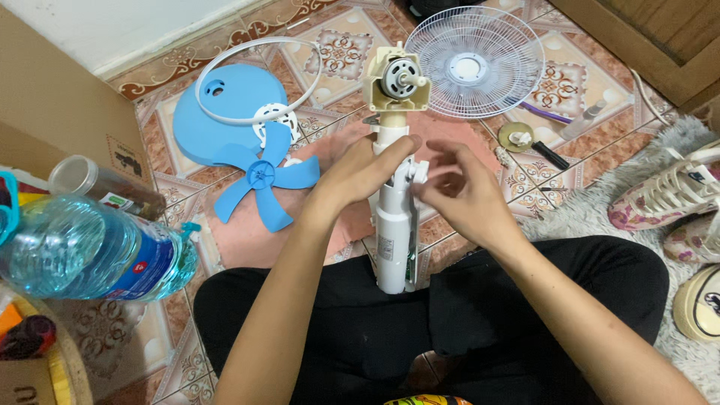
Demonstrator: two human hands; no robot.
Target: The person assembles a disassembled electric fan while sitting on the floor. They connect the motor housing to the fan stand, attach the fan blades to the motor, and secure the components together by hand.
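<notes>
A white fan column [395, 232] lies along the floor between my knees, its bare motor [398, 79] in a cream housing pointing away from me. My left hand [358, 171] rests on the column's upper part, fingers laid over it. My right hand [459, 189] is at the column's right side, fingertips pinching a small white part [420, 171] on it. A blue three-blade fan propeller [264, 176] lies on a pink cloth [330, 187] just left of my left hand.
A white wire fan guard [474, 61] lies beyond the motor. A blue round base [225, 112] and a white ring [259, 79] sit at the far left. A large water bottle [90, 251] lies left. Shoes [671, 195] stand on a grey rug at right. A screwdriver [547, 154] lies near.
</notes>
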